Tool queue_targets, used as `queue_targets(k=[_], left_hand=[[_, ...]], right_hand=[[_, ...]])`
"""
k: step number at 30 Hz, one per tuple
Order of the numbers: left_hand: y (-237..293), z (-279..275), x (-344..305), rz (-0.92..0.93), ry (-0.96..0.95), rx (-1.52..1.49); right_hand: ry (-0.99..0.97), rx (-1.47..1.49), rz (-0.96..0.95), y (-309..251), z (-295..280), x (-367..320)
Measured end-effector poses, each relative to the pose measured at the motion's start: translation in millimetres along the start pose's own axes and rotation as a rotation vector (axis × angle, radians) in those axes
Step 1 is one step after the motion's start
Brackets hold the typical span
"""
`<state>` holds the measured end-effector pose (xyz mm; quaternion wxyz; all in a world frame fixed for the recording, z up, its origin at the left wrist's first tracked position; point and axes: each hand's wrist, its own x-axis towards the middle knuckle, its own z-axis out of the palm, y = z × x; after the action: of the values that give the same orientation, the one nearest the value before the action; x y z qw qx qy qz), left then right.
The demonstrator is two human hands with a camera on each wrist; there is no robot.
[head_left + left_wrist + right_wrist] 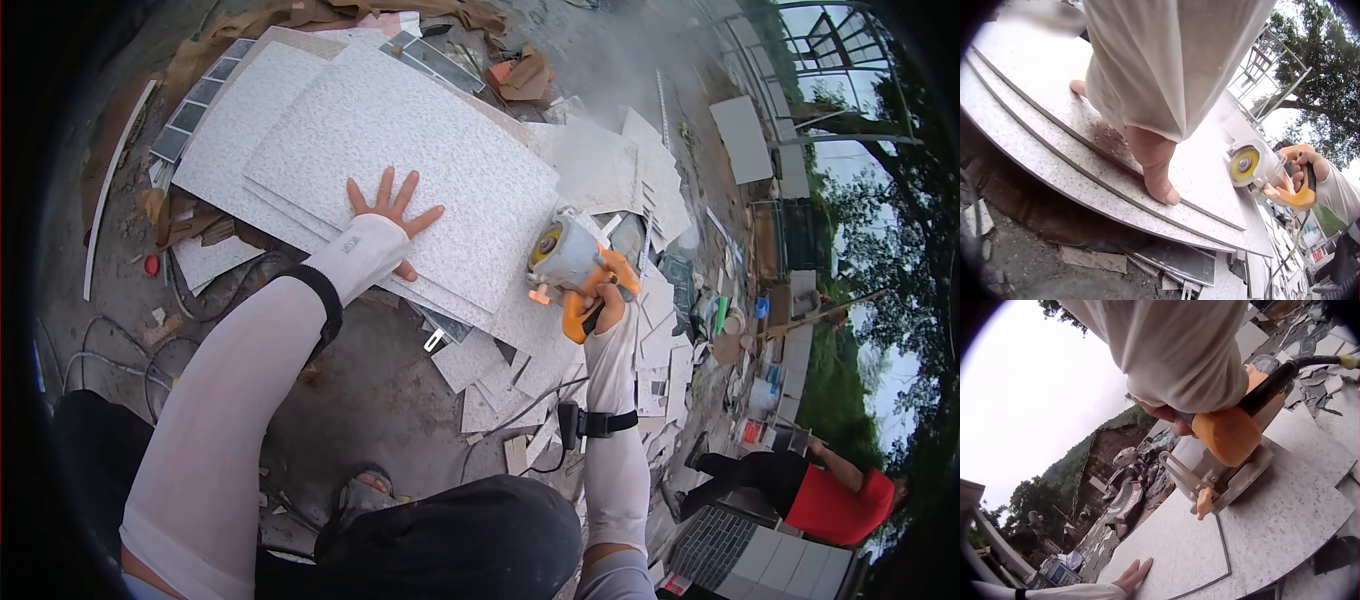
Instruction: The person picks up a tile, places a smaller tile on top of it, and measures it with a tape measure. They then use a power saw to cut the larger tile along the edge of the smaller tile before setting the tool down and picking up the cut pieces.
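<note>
Two things carry the work: a speckled white tile (400, 150) and an orange cutter (572, 262). The tile lies uppermost on a stack (225, 150) of like tiles, askew to those below it. The cutter sits at the tile's right edge, base flat on the surface, yellow blade hub turned toward the left hand (388, 212).

Our right hand (604, 298) has its fingers wrapped round the cutter's orange handle. Our left hand lies palm down near the tile's near edge, well apart from the cutter. Its fingers are straight and fanned, the thumb out; it grips nothing and only presses the tile onto the stack.

We judge the cut barely begun. Between cutter and left hand the tile's face looks whole, with no kerf across it. In the right wrist view a dark line runs from the cutter's base toward the near edge, but we cannot tell whether it is a kerf or a tile's edge. Nearly the whole pass seems left to do.

Many offcuts (490, 375) litter the ground (390, 400) below the stack's right edge, and a cable (527, 398) trails over them. A person (835, 500) in red bends far off to the right.
</note>
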<state>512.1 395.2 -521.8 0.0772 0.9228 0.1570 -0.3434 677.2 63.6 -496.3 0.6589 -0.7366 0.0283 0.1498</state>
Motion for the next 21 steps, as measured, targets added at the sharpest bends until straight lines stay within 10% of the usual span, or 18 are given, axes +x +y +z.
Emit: queue_targets(k=[21], left_hand=[[0,3,1,-0.009,0.016,-0.011]], right_hand=[[0.016,-0.057,0.030,-4,14,-38]])
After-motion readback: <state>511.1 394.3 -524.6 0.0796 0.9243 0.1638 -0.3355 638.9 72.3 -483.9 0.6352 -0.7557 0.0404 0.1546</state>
